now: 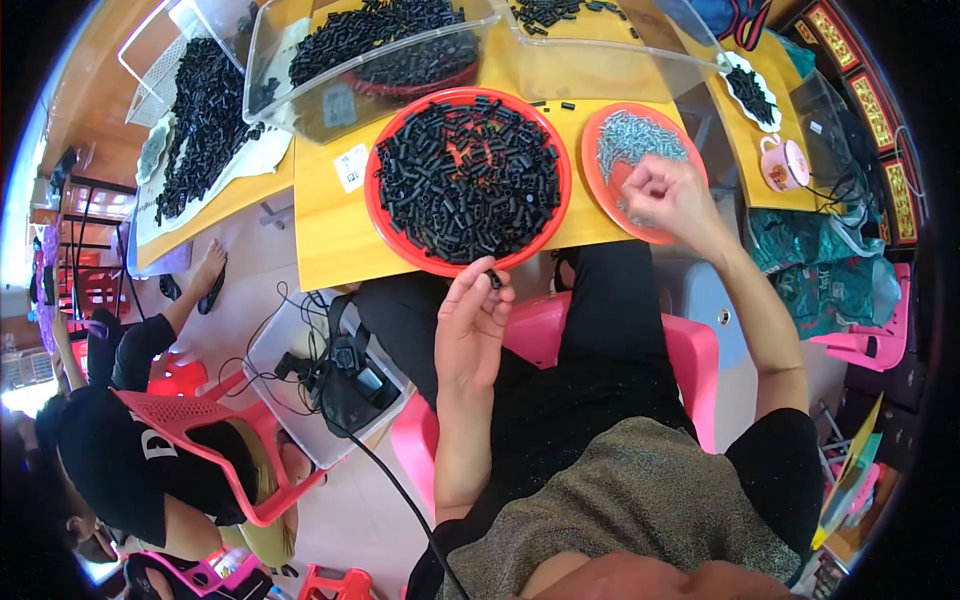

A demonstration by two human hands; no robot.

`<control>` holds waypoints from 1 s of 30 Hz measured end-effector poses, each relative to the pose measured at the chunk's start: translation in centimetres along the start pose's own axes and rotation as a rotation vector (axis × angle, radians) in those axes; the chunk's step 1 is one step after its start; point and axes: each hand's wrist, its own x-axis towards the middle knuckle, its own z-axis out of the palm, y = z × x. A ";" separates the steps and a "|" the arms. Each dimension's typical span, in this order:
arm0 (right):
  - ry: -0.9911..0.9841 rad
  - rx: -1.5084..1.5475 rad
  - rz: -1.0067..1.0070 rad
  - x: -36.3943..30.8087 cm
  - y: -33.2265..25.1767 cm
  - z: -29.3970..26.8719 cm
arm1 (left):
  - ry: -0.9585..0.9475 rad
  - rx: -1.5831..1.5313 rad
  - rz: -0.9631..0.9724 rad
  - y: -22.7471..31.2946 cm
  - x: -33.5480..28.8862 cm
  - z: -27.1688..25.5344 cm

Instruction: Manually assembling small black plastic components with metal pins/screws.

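Observation:
My left hand (475, 322) is raised just in front of a round red basin (566, 190), its fingertips pinching a small black plastic tube (494, 281). Short black tubes (460, 185) of the same kind fill the basin. To the right, my right hand (668, 192) is over an orange-red oval plate (597, 176), thumb and fingers pressed together. A heap of small silvery metal pieces, like screws or pins, (635, 137) lies on the plate. What sits in the right fingertips, if anything, is too small to make out.
Behind the basin stand clear plastic boxes (335, 105) with more black pieces. A large black heap (205, 110) covers the table at left. At right are a white dish (750, 95) and a pink mug (784, 163). A cable-filled bin (290, 340) stands below; another person sits at left.

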 end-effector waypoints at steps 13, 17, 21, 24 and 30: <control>-0.188 0.555 -0.042 -3.2 -8.2 8.9 | 0.068 0.148 0.127 -1.5 -0.3 0.8; -0.149 0.566 -0.035 -3.2 -8.3 9.2 | 0.104 0.350 0.253 -1.8 -0.5 1.4; 0.010 0.403 -0.196 -3.4 -7.8 10.0 | 0.127 0.352 0.266 -1.5 -1.0 2.4; 0.108 0.134 -0.487 -2.6 -6.6 9.4 | 0.019 0.181 0.178 -1.6 -0.9 1.6; 0.054 -0.005 -0.711 0.2 -6.0 8.3 | 0.045 -0.059 -0.039 -1.2 -0.6 1.1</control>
